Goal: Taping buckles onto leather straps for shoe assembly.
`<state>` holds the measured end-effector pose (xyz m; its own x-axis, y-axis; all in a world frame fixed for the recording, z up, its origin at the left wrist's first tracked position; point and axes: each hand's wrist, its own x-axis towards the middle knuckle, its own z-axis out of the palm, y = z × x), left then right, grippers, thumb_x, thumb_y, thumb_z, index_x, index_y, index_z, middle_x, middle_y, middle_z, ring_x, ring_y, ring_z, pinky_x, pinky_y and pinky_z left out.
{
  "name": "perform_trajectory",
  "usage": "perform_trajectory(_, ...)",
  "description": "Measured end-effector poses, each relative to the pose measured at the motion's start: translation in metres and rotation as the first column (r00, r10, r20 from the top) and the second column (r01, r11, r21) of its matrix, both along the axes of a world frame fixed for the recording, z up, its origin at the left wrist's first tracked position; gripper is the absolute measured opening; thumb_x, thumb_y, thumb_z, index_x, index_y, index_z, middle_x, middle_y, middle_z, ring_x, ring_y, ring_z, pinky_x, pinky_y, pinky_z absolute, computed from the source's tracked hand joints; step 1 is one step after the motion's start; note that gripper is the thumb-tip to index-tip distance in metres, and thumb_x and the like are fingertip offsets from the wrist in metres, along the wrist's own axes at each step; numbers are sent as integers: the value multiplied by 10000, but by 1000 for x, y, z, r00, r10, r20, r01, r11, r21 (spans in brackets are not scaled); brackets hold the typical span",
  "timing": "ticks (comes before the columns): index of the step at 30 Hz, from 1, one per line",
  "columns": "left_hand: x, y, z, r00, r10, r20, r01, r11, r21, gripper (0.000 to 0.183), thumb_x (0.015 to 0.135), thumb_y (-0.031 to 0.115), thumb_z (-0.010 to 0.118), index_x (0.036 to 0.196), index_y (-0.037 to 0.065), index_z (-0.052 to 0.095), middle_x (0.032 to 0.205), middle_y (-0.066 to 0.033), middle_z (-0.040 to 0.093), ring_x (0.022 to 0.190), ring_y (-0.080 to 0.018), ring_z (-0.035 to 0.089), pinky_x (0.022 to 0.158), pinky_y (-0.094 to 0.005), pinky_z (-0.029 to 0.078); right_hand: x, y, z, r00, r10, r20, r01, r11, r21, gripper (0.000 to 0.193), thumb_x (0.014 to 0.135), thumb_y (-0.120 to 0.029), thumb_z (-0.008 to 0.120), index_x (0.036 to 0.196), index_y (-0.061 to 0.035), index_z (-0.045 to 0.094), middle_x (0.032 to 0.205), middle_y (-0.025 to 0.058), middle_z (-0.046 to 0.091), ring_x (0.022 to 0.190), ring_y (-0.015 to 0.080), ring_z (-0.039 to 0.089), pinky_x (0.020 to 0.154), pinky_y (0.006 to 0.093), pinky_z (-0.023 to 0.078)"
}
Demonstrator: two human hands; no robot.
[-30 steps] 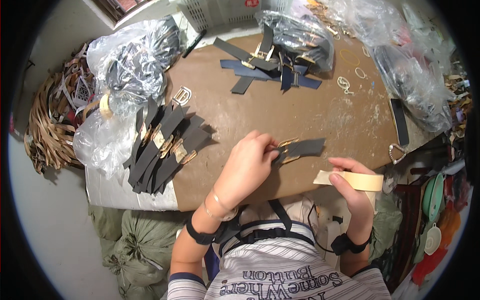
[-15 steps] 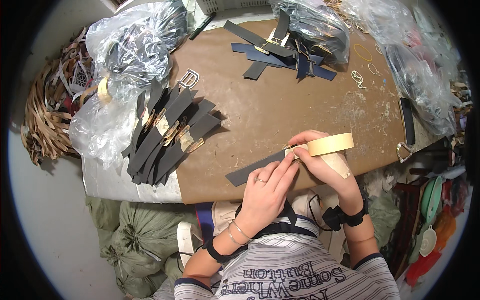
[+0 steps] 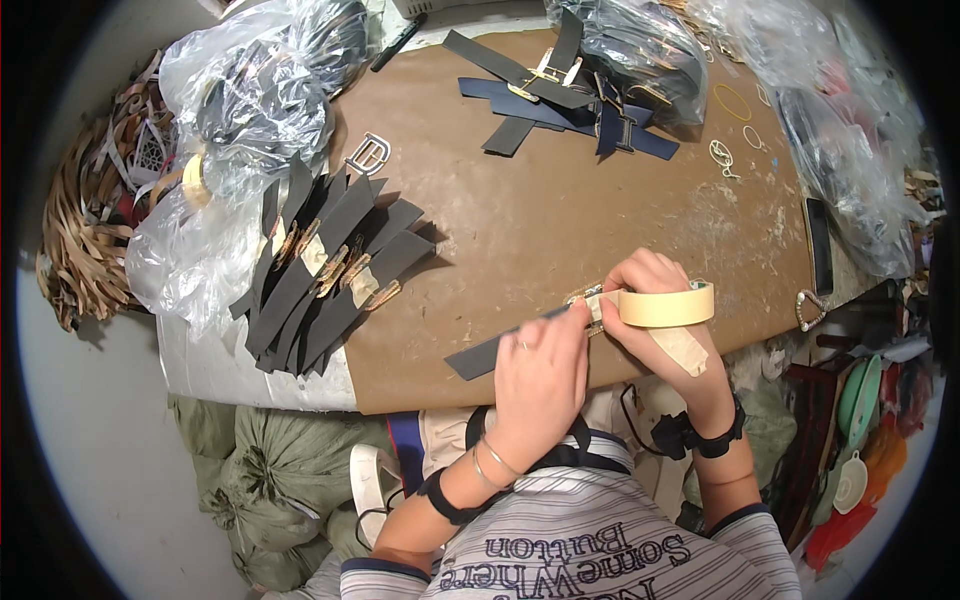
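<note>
A dark strap [image 3: 478,360] lies near the table's front edge, its right end at a metallic buckle [image 3: 585,292] partly covered by my fingers. My left hand [image 3: 543,375] is closed over the strap, fingertips pressed at a strip of cream masking tape [image 3: 597,305] beside the buckle. At the strap's right end, my right hand [image 3: 645,275] has its fingers bent, thumb on the tape. The masking tape roll [image 3: 668,308] sits against that hand, and a loose piece of tape [image 3: 684,350] hangs over the wrist. What lies under my fingers is hidden.
Left on the table is a pile of dark straps [image 3: 330,270] with buckles and tape. A silver buckle [image 3: 370,155] lies behind it. More straps [image 3: 530,100], plastic bags [image 3: 265,90] and rubber bands [image 3: 732,102] lie farther back. A phone [image 3: 818,245] rests at the right edge.
My left hand has turned, with its fingers more upright and bent over the strap. My right hand has shifted slightly, its fingers more curled, and the tape roll has moved a little right.
</note>
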<state>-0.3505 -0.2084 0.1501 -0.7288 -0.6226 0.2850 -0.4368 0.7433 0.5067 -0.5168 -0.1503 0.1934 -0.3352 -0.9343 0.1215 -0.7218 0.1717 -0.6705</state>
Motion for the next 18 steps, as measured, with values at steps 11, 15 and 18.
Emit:
perform_trajectory(11,-41,-18,2,979,190,-74,-172,965,200,134,844,127,731,835,111,598,865,-50,543,878,-284,531,795,-418,365,6,11,-41,954,-13,-298,-82,949,-305,174,783,9,716,918,-46,621,947,121,607,924,327,601,852,444,479)
perform_trajectory(15,-35,-20,-3,979,175,-108,-157,975,157,172,838,165,765,872,113,605,907,-56,568,909,-287,537,800,-420,364,16,36,-28,984,-132,121,172,887,-429,137,826,49,689,937,-17,643,977,138,628,907,279,632,813,383,523)
perform_trajectory(18,-32,-19,3,965,156,-210,-149,988,48,258,824,220,800,947,104,605,969,-69,603,969,-293,545,827,-421,371,4,54,-20,923,-235,306,337,875,-347,113,857,37,687,945,-18,644,972,95,600,904,216,588,838,304,465)
